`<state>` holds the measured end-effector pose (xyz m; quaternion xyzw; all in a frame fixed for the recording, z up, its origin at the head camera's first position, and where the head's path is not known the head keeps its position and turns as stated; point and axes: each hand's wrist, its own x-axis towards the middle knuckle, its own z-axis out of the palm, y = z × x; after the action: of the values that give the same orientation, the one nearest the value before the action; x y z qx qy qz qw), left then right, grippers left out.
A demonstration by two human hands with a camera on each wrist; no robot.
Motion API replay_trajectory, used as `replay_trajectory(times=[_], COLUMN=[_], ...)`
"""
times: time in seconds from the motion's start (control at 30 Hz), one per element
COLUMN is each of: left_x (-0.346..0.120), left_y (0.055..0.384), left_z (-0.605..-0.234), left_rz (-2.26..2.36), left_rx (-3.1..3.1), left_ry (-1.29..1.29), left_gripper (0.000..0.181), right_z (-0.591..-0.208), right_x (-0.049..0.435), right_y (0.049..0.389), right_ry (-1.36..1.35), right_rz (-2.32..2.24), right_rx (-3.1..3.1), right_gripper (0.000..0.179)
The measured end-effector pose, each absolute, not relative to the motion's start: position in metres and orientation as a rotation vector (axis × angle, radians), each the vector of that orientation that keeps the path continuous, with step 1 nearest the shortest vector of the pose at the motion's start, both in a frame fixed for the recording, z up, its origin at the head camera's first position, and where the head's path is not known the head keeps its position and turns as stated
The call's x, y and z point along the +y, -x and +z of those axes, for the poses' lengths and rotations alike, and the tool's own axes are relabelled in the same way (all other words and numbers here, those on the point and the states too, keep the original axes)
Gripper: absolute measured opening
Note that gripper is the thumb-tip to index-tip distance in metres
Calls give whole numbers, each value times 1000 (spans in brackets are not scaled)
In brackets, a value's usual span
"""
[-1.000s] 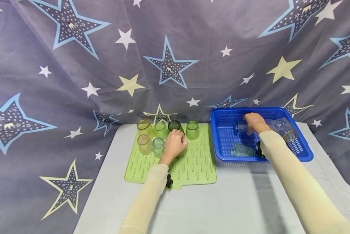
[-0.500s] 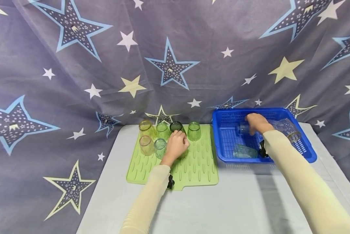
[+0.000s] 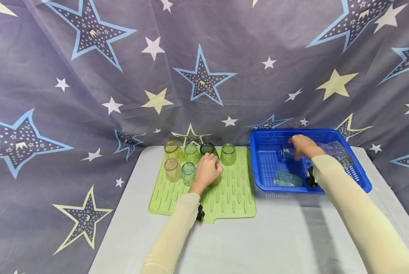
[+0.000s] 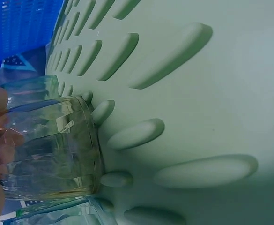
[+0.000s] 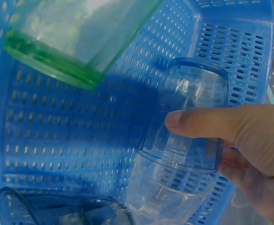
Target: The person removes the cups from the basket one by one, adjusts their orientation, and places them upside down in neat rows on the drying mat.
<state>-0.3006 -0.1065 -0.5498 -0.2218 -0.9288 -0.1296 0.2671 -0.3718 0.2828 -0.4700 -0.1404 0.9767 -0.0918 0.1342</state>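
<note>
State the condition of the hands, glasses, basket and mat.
Left hand: gripping a glass
Right hand: gripping a blue glass
Blue glass: on its side
Teal glass: on its side
Clear glass: lying in basket
Yellow glass: standing
Pink glass: standing
Pale blue glass: standing
Light green glasses: standing
Dark green glass: standing
Basket: holding glasses
Mat: flat
</note>
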Motion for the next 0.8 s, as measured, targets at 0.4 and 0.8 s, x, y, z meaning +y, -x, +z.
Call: replay_trajectory(times=[0.4, 0.8], left_x=[-106, -106], left_y=[301, 301], left_z=[-550, -547], left_rz=[-357, -361], left_rx=[-2501, -2541], left_ry=[599, 582], left_gripper=[12, 11], right_z=[-472, -467], right_x=[295, 304], right_y=[364, 356], right_ry=[454, 474], right_rz=[-381, -700], right_rx=[2885, 2899], right_gripper=[75, 78])
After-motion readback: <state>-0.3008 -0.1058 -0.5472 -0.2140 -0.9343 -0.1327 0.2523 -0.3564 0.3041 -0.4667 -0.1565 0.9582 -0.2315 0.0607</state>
